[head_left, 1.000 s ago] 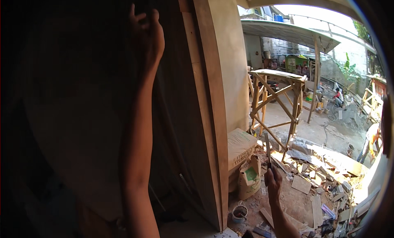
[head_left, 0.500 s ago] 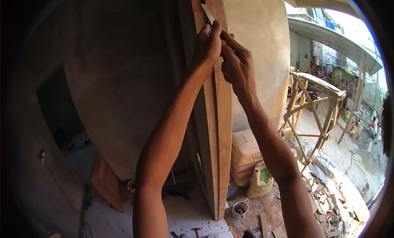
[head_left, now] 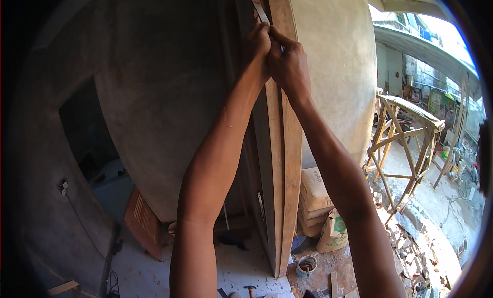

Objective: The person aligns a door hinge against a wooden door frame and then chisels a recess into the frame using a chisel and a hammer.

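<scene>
Reaching up high in the head view, the left hand (head_left: 257, 44) and the right hand (head_left: 288, 62) are pressed together, knuckle against knuckle, against the edge of an upright wooden door frame (head_left: 290, 159); a thin, pale metal blade (head_left: 261, 12) is pinched in the fingertips of the left hand and sticks up from them at a slight tilt, lying against the wood near the top of the picture. The right hand is curled closed just beside it, though whether the blade is also gripped by it cannot be told. Grey plastered wall (head_left: 154, 103) is seen to the left of the frame and more of it to the right. At the foot of the frame, stacked cement sacks (head_left: 314, 193) are seen, with a white bag (head_left: 334, 231) leaning just beside them and a small paint tin (head_left: 306, 265) on the floor nearby. Farther right, a wooden trestle (head_left: 405, 144) is seen standing among rubble in sunlight
</scene>
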`<state>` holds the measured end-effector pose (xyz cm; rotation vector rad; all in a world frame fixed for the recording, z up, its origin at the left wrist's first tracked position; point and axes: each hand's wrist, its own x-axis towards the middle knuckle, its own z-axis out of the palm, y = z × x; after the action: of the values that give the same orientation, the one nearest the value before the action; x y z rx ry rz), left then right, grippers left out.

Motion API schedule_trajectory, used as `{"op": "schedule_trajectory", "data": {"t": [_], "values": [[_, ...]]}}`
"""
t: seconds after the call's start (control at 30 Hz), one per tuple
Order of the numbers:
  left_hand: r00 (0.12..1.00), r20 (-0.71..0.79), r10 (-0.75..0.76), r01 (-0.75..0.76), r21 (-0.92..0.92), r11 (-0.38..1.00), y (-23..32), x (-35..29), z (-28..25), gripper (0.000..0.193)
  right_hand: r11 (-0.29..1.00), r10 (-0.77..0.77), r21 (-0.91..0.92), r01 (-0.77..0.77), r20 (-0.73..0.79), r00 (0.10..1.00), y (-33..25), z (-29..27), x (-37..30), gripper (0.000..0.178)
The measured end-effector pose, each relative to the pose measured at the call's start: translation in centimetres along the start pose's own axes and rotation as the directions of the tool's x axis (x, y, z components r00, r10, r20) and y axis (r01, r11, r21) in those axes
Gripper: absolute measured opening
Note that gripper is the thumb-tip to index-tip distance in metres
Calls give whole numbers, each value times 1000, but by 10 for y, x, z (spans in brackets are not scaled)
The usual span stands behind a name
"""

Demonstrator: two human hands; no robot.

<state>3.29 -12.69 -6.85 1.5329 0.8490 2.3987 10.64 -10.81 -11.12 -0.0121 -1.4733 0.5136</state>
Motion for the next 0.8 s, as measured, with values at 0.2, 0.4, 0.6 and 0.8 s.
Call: {"op": "schedule_trajectory", "data": {"t": [0.2, 0.4, 0.6, 0.8], "values": [[997, 28, 78, -78, -2, 997, -6, 15, -5, 39, 1000, -12, -7, 12, -7, 1000, -3, 2, 5, 38], [993, 60, 101, -101, 1, 995, 2, 36, -1, 39, 989, -147, -36, 144, -88, 985, 7, 11, 18, 37], [981, -25, 192, -192, -30, 981, -15, 33, 6, 28, 994, -96, 44, 100, -101, 990, 11, 11, 12, 36], [986, 114, 123, -120, -28, 992, -2, 42, 3, 31, 997, -48, 55, 52, -87, 995, 5, 7, 29, 34]]}}
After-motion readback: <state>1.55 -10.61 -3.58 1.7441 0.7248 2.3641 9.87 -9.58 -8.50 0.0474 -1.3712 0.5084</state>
